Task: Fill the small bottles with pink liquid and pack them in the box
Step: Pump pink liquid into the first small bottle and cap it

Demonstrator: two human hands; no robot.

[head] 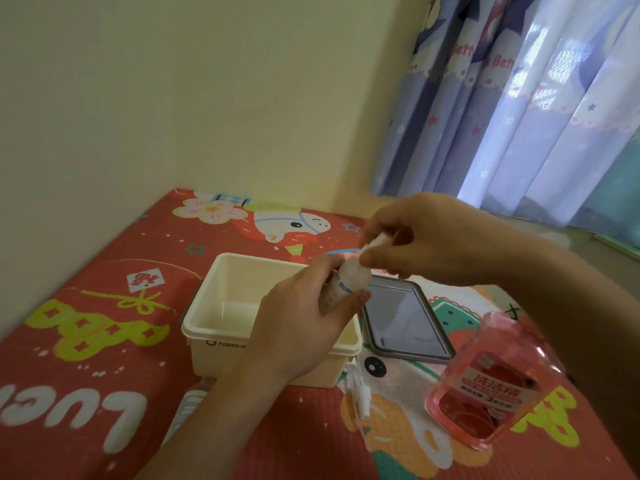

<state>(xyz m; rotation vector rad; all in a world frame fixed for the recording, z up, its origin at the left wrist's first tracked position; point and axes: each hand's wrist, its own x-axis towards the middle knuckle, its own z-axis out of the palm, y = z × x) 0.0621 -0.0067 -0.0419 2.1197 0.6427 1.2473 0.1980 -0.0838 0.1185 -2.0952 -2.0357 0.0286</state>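
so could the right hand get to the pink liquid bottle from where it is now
Probably yes, once freed. The pink liquid bottle stands near the right forearm with nothing in between, but the right hand is pinching the top of the small bottle that the left hand holds.

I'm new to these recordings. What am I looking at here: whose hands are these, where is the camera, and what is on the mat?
There is no machine here: a person works with bare hands, and the one picture comes from a camera worn on their head, looking forward and down. The left hand grips a small bottle above an open cream box. The right hand pinches a white cap or nozzle at the bottle's top. On the printed red mat stand the box and, to its right, a flat grey lid. Nearer the camera stands a big bottle of pink liquid. A loose white spray nozzle lies in front of the box, and another small bottle shows partly beside the left forearm.
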